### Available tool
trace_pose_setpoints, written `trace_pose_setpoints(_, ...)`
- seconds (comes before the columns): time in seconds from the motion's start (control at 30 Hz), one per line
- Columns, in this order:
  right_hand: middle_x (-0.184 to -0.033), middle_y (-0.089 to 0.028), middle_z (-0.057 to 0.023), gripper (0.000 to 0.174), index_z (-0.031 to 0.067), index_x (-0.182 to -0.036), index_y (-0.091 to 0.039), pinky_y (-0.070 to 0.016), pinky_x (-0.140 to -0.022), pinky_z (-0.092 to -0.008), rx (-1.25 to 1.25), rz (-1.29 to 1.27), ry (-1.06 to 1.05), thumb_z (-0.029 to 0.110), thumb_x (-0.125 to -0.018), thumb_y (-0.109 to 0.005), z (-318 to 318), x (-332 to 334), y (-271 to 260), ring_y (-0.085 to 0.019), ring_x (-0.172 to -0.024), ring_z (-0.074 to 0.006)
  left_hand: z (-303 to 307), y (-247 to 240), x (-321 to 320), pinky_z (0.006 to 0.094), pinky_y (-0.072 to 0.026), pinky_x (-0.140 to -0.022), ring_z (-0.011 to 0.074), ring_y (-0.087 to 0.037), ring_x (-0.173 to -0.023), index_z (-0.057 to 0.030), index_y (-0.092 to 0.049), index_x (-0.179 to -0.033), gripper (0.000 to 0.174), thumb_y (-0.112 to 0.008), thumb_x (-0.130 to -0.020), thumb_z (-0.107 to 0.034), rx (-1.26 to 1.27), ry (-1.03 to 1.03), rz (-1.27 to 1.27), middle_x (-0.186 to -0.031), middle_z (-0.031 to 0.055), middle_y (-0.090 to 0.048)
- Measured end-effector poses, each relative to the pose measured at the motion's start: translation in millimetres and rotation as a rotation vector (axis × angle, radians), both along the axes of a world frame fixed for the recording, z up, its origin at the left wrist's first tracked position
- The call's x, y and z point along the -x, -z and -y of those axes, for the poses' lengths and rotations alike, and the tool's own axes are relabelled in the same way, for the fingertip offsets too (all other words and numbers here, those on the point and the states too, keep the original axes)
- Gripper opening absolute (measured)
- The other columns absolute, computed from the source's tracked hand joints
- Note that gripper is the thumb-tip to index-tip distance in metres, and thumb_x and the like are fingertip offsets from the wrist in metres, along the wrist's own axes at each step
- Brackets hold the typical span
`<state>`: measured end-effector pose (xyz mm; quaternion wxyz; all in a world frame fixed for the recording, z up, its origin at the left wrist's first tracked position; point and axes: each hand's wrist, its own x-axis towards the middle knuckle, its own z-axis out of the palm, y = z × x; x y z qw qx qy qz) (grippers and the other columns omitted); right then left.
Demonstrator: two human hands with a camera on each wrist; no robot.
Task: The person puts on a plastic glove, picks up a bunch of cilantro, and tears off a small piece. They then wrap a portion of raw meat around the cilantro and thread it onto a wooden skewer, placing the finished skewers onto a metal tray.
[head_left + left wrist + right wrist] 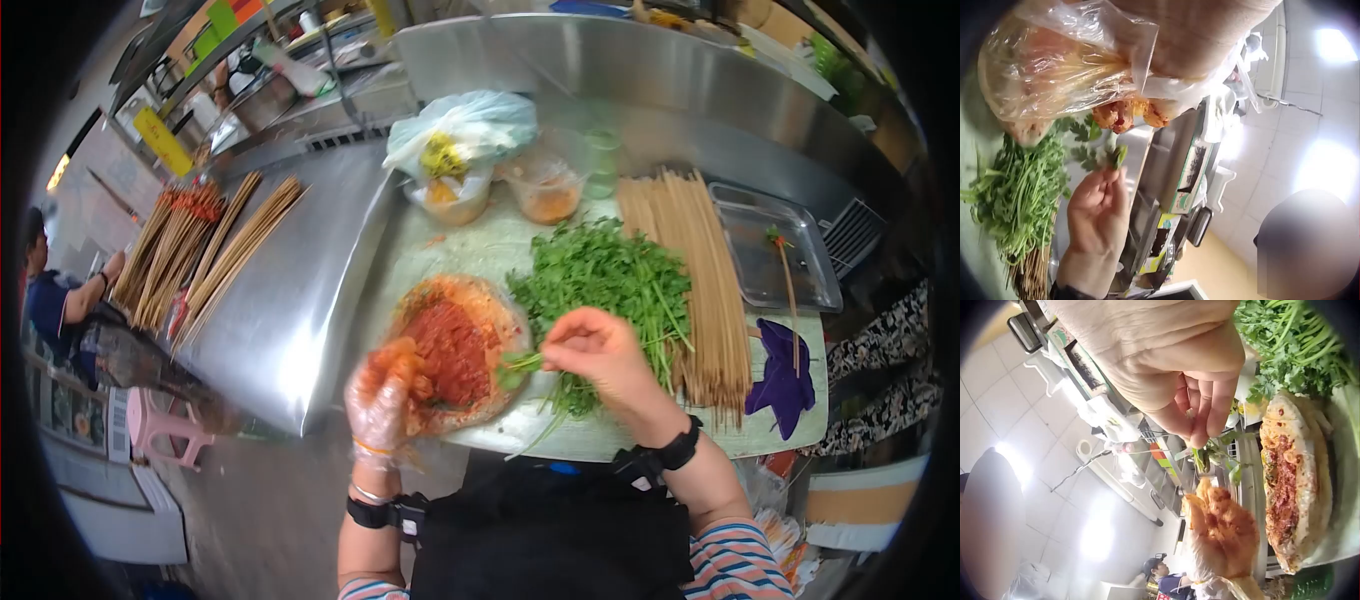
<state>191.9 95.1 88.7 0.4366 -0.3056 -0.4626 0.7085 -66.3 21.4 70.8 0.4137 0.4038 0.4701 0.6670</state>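
Sprig (518, 369) points leaves-first at bowl (476, 293), crosswise, pinched by right fingers (600, 352); left fingers (385, 395) curled, contents unclear.

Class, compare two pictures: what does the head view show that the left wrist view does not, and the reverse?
Head view only: the pink stool and the purple item beside the sticks.
Left wrist view only: the tiled ceiling.
Both: the leafy greens, the sticks, the gloved left hand and the right hand pinching a sprig.
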Motion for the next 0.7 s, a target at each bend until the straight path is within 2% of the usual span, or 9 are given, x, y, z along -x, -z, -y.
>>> trace_pose_setpoints(0.1, -0.086, -0.064, -0.0057, 0.015, 0.0006, -0.096, -0.06, -0.053, -0.07, -0.0247, 0.076, -0.181, -0.018, -0.001, -0.083, -0.068, 4.5, -8.9, 9.1, -0.065, -0.076, -0.0137, 15.5, 2.6, 36.9, 0.0244, -0.0455, -0.058, 0.0125, -0.057, -0.066, 0.0057, -0.057, -0.112, 0.03, -0.061, -0.088, -0.012, 0.058, -0.072, -0.055, -0.088, 0.0108, -0.064)
trace_pose_setpoints(0.23, -0.088, -0.064, -0.0065, 0.015, 0.0015, -0.096, -0.06, -0.0521, -0.073, -0.0249, 0.119, -0.189, -0.039, 0.001, -0.083, -0.068, 7.8, 5.3, 31.8, -0.064, -0.079, -0.0133, 22.6, 18.6, 51.9, 0.0259, -0.0452, -0.058, 0.0127, -0.056, -0.063, 0.0068, -0.056, -0.112, 0.031, -0.061, -0.087, -0.011, 0.082, -0.123, 0.006, -0.086, 0.0111, -0.064)
trace_pose_setpoints(0.3, -0.088, -0.064, -0.0056, 0.014, 0.0011, -0.097, -0.059, -0.0515, -0.074, -0.0238, 0.107, -0.088, -0.019, 0.001, -0.084, -0.066, 2.6, 10.3, 47.7, -0.063, -0.081, -0.0124, 26.4, 21.8, 50.8, 0.0257, -0.0451, -0.058, 0.0128, -0.056, -0.063, 0.0071, -0.057, -0.112, 0.03, -0.06, -0.087, -0.01, 0.064, -0.133, 0.017, -0.086, 0.0106, -0.063)
trace_pose_setpoints(0.37, -0.087, -0.064, -0.0048, 0.014, 0.0013, -0.097, -0.059, -0.0514, -0.073, -0.0227, 0.073, 0.061, -0.009, 0.001, -0.085, -0.065, 0.7, 12.4, 63.1, -0.063, -0.08, -0.0117, 27.3, 21.7, 50.1, 0.0252, -0.0452, -0.058, 0.0129, -0.056, -0.062, 0.0074, -0.058, -0.11, 0.029, -0.061, -0.087, -0.009, 0.116, -0.156, -0.058, -0.085, 0.0099, -0.063)
trace_pose_setpoints(0.5, -0.087, -0.064, -0.0041, 0.013, 0.0002, -0.097, -0.059, -0.0509, -0.072, -0.0219, 0.031, 0.197, 0.037, 0.001, -0.085, -0.064, 3.7, 11.3, 72.0, -0.063, -0.079, -0.0108, 20.8, 5.4, 45.7, 0.0243, -0.0466, -0.06, 0.0128, -0.057, -0.064, 0.0084, -0.06, -0.106, 0.027, -0.063, -0.085, -0.008, 0.195, -0.154, -0.236, -0.083, 0.0082, -0.063)
trace_pose_setpoints(0.53, -0.087, -0.064, -0.004, 0.013, 0.0001, -0.097, -0.06, -0.0509, -0.071, -0.0217, 0.016, 0.216, 0.03, 0.0, -0.085, -0.065, 4.1, 11.4, 72.6, -0.064, -0.078, -0.0106, 15.8, 13.1, 53.7, 0.0275, -0.0482, -0.063, 0.0164, -0.06, -0.067, 0.0059, -0.064, -0.1, 0.022, -0.067, -0.081, -0.007, 0.162, -0.16, -0.402, -0.081, 0.0091, -0.064)
trace_pose_setpoints(0.63, -0.087, -0.063, -0.0041, 0.011, -0.0009, -0.092, -0.061, -0.0512, -0.069, -0.0212, -0.068, 0.324, 0.033, 0.0, -0.083, -0.067, 4.7, 11.3, 72.7, -0.064, -0.076, -0.0101, -8.6, 0.4, 56.0, 0.0342, -0.0498, -0.065, 0.027, -0.062, -0.073, 0.0, -0.069, -0.087, 0.015, -0.071, -0.074, -0.006, -0.075, -0.173, -1.192, -0.084, 0.0117, -0.065)
trace_pose_setpoints(0.67, -0.087, -0.063, -0.0042, 0.01, -0.0013, -0.09, -0.062, -0.0513, -0.068, -0.0211, -0.103, 0.371, 0.038, 0.0, -0.082, -0.068, 4.5, 10.8, 72.2, -0.064, -0.076, -0.01, -14.2, -3.2, 52.7, 0.0391, -0.0486, -0.068, 0.0339, -0.059, -0.077, -0.0027, -0.068, -0.083, 0.014, -0.071, -0.071, -0.009, -0.042, -0.162, -1.262, -0.083, 0.0148, -0.062)
trace_pose_setpoints(0.7, -0.087, -0.062, -0.0041, 0.009, -0.0013, -0.088, -0.063, -0.0513, -0.067, -0.0212, -0.14, 0.391, 0.048, -0.001, -0.081, -0.069, 5.2, 10.6, 70.6, -0.064, -0.075, -0.0099, -20.1, -4.5, 51.3, 0.0399, -0.0482, -0.067, 0.0343, -0.059, -0.077, -0.0027, -0.067, -0.081, 0.013, -0.071, -0.071, -0.01, -0.016, -0.128, -1.32, -0.082, 0.0147, -0.062)
